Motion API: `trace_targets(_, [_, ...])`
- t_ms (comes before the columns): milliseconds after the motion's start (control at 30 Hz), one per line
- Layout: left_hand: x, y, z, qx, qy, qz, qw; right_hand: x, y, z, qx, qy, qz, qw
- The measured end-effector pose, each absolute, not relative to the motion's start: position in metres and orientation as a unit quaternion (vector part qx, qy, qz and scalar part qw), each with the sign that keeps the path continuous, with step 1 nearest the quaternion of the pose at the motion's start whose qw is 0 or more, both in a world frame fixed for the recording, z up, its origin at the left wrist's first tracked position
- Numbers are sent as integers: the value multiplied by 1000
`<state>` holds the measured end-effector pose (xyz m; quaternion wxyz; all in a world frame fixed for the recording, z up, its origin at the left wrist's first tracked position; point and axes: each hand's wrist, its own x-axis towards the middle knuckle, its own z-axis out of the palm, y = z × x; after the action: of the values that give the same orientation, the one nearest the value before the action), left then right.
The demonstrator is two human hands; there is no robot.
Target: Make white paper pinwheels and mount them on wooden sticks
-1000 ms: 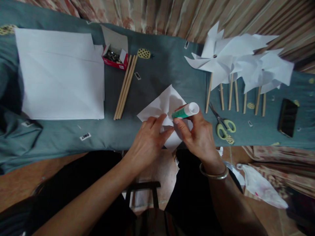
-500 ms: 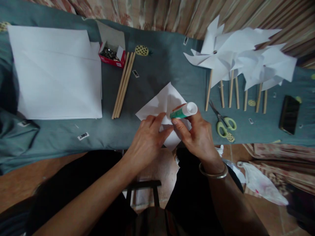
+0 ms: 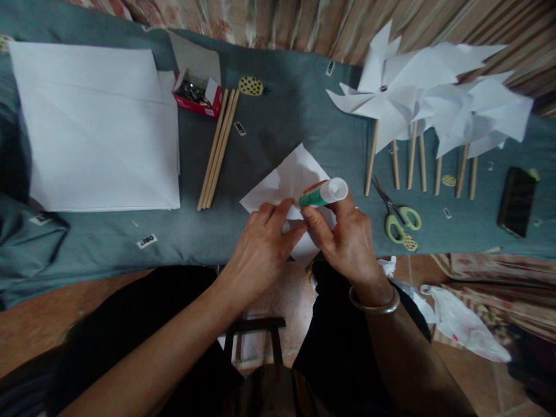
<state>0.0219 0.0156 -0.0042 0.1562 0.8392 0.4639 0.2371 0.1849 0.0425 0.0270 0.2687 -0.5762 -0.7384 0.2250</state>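
A white paper square (image 3: 278,180), turned corner-up, lies at the front edge of the table in the middle of the head view. My left hand (image 3: 264,234) is closed on a folded part of this paper, thumb and fingers pinching it. In my right hand (image 3: 347,234) is a green and white glue stick (image 3: 324,192), tilted, with its lower end down at the paper close to my left fingertips. Just where its tip meets the paper is hidden by my fingers. To the right of that hand lie scissors (image 3: 397,217) with light green handles.
At left is a stack of white paper (image 3: 99,127). Near it are a red box of metal pins (image 3: 197,95) and three wooden sticks (image 3: 219,150). White paper pinwheels (image 3: 417,95) on sticks fill the back right, with a phone (image 3: 516,202) at far right. A plastic bag (image 3: 464,324) lies below.
The glue stick has shifted very slightly left in my right hand. My left hand keeps its grip on the paper. The view has turned a little, so the table things sit slightly differently.
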Motion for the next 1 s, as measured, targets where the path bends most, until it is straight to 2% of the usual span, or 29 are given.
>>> trace_targets(233, [22, 15, -4, 841, 464, 239, 144, 184, 43, 27, -576, -749, 195, 263])
trace_targets(600, [21, 14, -4, 847, 463, 223, 134, 186, 42, 29, -596, -726, 217, 264])
trace_targets(667, [20, 14, -5, 847, 462, 226, 135, 189, 41, 29, -598, -703, 258, 285])
trace_targets(867, [20, 15, -8, 848, 457, 226, 145, 205, 40, 35, -537, -551, 503, 394])
trace_targets(1000, [17, 15, -5, 839, 450, 259, 166, 215, 39, 36, -512, -466, 563, 452])
